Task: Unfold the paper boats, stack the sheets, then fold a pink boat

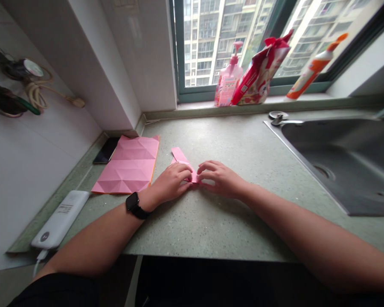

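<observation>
The left hand (170, 183) and right hand (220, 179) have their grips clamped on a folded pink paper strip (180, 156) on the counter (230, 140); a creased pink origami sheet (126, 165) lies at nine o'clock.

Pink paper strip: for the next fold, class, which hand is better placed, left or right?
Probably the left: the left hand lies over the strip, nearest its free upper end, while the right hand only meets its lower tip.

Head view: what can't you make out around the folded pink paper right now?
Head view:
Folded pink paper: middle hidden by the left hand and right hand.
Phone: partly hidden by the creased pink sheet; screen too dark to read.
Power bank: printed text too small to read.
</observation>
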The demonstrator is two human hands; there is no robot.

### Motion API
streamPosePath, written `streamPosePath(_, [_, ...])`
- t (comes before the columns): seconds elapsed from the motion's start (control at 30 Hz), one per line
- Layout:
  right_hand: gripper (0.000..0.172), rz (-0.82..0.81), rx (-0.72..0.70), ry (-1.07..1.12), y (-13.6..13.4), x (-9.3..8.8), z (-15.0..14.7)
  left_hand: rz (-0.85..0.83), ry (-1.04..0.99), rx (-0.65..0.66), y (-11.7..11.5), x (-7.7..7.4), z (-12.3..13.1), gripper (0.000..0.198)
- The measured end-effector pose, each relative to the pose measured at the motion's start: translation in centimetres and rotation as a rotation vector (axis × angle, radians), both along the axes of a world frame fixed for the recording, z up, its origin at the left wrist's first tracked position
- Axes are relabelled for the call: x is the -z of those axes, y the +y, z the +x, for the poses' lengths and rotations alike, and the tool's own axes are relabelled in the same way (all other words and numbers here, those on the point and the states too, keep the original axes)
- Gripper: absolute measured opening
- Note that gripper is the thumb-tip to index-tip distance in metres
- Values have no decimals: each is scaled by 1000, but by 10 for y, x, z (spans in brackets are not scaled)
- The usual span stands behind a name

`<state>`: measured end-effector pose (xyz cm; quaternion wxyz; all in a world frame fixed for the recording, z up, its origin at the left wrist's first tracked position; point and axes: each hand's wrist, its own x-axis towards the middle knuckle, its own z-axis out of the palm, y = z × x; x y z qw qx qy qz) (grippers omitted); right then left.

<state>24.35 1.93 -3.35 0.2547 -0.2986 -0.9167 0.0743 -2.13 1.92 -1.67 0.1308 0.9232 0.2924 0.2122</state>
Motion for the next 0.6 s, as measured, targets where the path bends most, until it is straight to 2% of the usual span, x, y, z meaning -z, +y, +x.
streamPosePath(0.13, [10, 18, 98, -18, 5, -1, 6, -8, 32, -17, 0, 4, -4, 28])
streamPosePath(0.2, [11, 30, 135, -25, 7, -3, 9, -27, 49, -23, 0, 5, -6, 33])
streamPosePath(0.37, [12, 30, 136, -29, 10, -3, 12, -56, 120, -18, -1, 1, -6, 33])
streamPosePath(0.6, [11, -46, 117, -103, 14, -6, 24, 27, 188, -1, -10, -7, -4, 30])
